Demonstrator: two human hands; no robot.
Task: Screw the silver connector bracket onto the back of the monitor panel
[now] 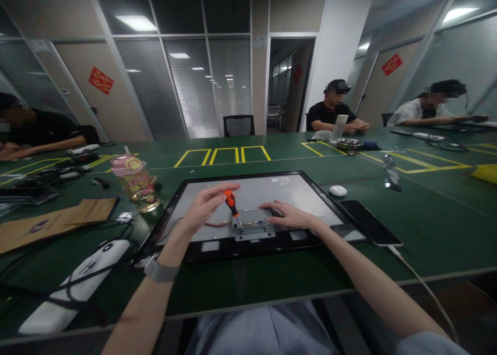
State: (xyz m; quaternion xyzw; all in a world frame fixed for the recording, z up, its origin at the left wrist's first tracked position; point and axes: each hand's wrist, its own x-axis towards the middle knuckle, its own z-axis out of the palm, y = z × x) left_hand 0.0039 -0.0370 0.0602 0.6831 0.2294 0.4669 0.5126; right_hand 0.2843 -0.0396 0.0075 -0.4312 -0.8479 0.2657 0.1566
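An orange-and-black screwdriver (231, 204) stands slightly tilted, its tip down at the connector edge of a metal bracket (254, 233). My left hand (204, 206) has its thumb and fingers around the top of the handle. My right hand (289, 215) lies with its fingers outstretched at the bracket's right side, beside a small dark piece (275, 212) partly hidden under them. The bracket, with a blue video port, sits on the grey back of a black-framed display panel (233, 252) lying flat before me. Thin wires run to the bracket's left side.
A drink bottle (135, 181), cardboard sleeve (58, 220) and white power bank (77, 285) with black cables lie left. A charging phone (368, 222) and white earbud case (337, 190) lie right. Across the green table (217, 168) several people sit; a metal bowl (349, 144) stands there.
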